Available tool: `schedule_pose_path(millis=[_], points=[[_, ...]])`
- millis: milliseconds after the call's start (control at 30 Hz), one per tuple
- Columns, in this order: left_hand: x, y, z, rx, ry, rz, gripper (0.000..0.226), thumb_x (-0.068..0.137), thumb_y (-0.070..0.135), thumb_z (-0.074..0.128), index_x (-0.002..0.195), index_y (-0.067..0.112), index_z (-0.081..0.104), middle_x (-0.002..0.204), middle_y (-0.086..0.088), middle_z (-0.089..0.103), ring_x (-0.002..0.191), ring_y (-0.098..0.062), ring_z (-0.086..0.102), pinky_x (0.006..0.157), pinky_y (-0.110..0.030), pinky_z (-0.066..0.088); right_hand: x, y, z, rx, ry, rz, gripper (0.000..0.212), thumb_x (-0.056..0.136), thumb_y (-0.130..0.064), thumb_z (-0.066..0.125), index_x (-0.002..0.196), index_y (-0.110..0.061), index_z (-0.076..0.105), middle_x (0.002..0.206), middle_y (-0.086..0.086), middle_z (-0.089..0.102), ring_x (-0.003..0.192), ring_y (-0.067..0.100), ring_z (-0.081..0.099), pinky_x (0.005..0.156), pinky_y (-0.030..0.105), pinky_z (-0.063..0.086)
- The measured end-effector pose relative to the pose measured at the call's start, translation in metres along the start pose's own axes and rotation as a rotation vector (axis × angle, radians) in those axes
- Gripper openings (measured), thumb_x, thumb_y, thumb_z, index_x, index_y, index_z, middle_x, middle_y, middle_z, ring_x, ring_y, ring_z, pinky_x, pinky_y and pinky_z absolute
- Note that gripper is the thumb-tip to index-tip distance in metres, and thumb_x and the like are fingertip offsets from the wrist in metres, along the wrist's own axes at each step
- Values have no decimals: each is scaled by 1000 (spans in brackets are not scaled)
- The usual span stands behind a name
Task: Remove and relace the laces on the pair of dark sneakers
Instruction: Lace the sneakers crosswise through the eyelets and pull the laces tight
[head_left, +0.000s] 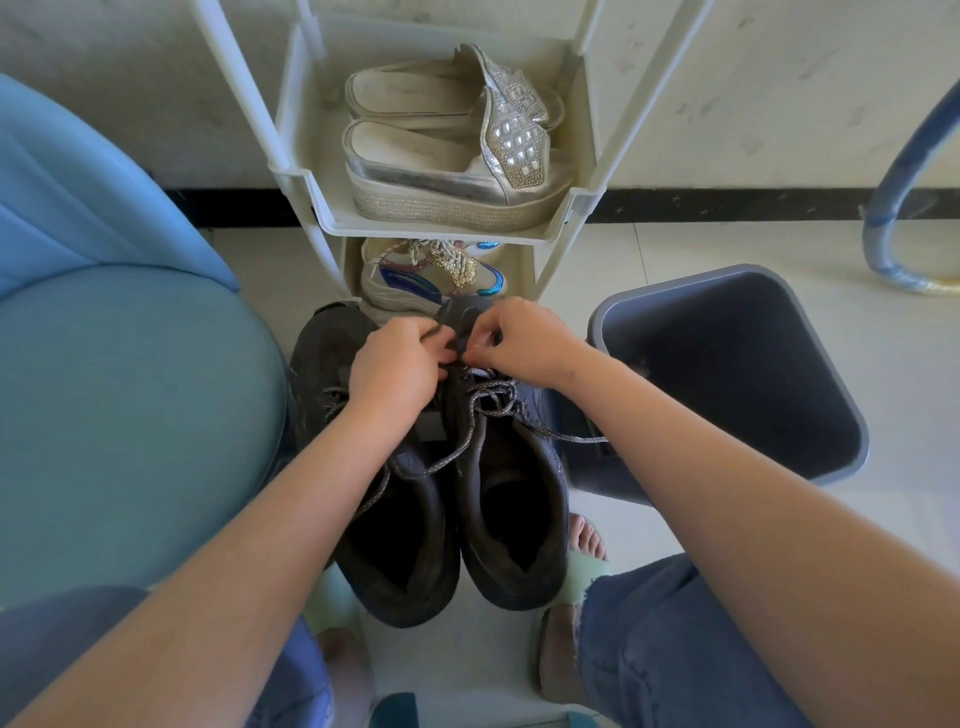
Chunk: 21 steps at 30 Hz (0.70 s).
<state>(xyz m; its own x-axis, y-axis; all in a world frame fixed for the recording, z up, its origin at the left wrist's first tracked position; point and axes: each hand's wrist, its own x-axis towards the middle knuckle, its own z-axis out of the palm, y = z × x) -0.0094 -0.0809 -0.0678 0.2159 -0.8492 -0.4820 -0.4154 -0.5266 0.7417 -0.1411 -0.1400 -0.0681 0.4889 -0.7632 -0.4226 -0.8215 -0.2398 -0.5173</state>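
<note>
Two dark sneakers stand side by side on the floor in front of me, toes pointing away. The right sneaker (511, 499) carries a grey speckled lace (491, 397) that is loose, with ends trailing to both sides. My left hand (395, 371) and my right hand (522, 343) meet over the front eyelets of this shoe, each pinching the lace. The left sneaker (400, 545) lies partly under my left forearm, its own lace hanging slack.
A white shoe rack (301, 192) stands just beyond the sneakers, holding silver platform sandals (447, 171) above and a colourful trainer (431, 275) below. A grey bin (737, 374) sits at the right, a teal seat (130, 405) at the left. My knees and sandalled feet frame the shoes.
</note>
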Motion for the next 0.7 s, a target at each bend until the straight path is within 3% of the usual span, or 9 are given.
schedule_pose_path(millis=[100, 200, 333, 400, 500, 600, 700], points=[[-2, 1, -2, 41, -46, -28, 23, 99, 24, 46, 106, 15, 67, 94, -4, 72, 89, -20, 69, 90, -40, 51, 0, 0, 3, 60, 5, 3, 10, 88, -25, 60, 79, -27, 64, 89, -8, 66, 91, 16, 58, 103, 48, 38], [-1, 2, -3, 85, -65, -46, 23, 97, 23, 49, 103, 12, 68, 95, -7, 72, 89, -23, 69, 90, -42, 51, -1, 3, 5, 238, -26, 18, 21, 87, -18, 61, 70, -32, 60, 79, -17, 59, 88, 11, 53, 106, 52, 33], [0, 4, -5, 53, -97, -79, 20, 94, 21, 54, 103, 10, 68, 99, -11, 71, 89, -26, 69, 90, -46, 52, -9, 4, 1, 579, -97, 35, 8, 89, -3, 60, 83, -9, 63, 78, -4, 57, 78, 10, 51, 82, 27, 44], [-1, 3, -5, 94, -80, -50, 19, 93, 22, 55, 98, 11, 69, 96, -11, 71, 88, -28, 68, 87, -47, 53, -11, 4, -1, 648, -102, 35, 8, 89, -1, 58, 85, -6, 62, 80, -1, 56, 78, 11, 50, 77, 22, 43], [0, -1, -3, 104, -70, -47, 20, 94, 24, 53, 92, 13, 69, 92, -10, 71, 89, -30, 67, 86, -49, 52, -6, 0, -1, 517, -106, 76, 7, 90, -11, 61, 85, -8, 64, 82, 3, 58, 80, 13, 52, 80, 28, 43], [2, -4, -2, -53, -76, -121, 22, 97, 22, 47, 82, 23, 62, 96, -6, 71, 89, -25, 69, 90, -50, 51, 1, -8, 1, 206, -103, 125, 37, 92, -41, 56, 85, -7, 67, 70, -1, 55, 69, 11, 49, 81, 33, 38], [-2, 1, -2, -187, -72, -211, 25, 99, 16, 42, 81, 19, 59, 102, -9, 68, 92, -23, 65, 91, -43, 49, 7, -16, 6, -7, -118, 139, 54, 94, -53, 47, 100, -4, 68, 87, 3, 66, 91, 18, 57, 103, 47, 27]])
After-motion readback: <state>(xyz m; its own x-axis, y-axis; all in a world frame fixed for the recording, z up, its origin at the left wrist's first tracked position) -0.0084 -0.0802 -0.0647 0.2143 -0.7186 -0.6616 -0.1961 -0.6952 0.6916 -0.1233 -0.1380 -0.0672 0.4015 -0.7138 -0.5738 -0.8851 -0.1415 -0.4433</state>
